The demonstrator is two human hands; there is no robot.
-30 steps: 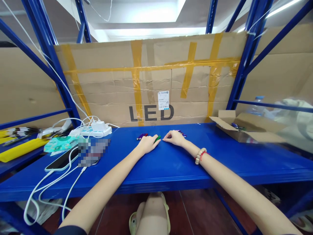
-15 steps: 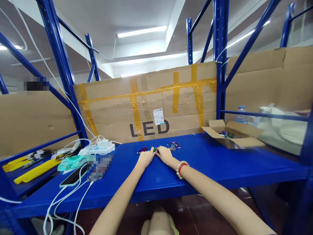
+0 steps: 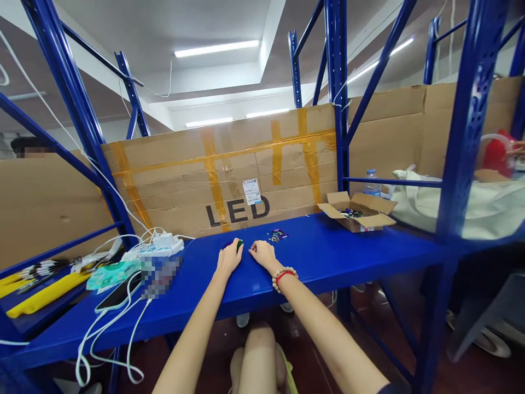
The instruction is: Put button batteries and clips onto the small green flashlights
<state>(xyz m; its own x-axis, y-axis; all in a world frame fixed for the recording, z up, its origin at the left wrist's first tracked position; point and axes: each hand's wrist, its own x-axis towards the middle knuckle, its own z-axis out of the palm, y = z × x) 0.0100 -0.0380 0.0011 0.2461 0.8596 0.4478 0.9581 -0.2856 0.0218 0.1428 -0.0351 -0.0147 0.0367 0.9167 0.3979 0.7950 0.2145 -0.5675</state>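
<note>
My left hand (image 3: 230,257) rests low over the blue tabletop, its fingers closed on a small green piece (image 3: 240,244) whose exact kind I cannot make out. The row of small dark pieces by that hand is mostly hidden behind it. A short gap away, my right hand (image 3: 264,255) has its fingertips pinched together, and whatever they may hold is too small to name. Just beyond the right hand lies a loose pile of small shiny coloured pieces (image 3: 279,235), purple, green and silver. A beaded bracelet and a red band circle my right wrist.
An open cardboard box (image 3: 356,220) holding more small pieces stands at the back right. On the left are a phone (image 3: 118,293), white cables, a power strip (image 3: 162,246) and a teal packet (image 3: 112,275). A cardboard panel (image 3: 180,191) closes off the back.
My hands have moved apart; half a second ago their fingertips met around the green piece. It now stays with my left hand. The view has swung right.
</note>
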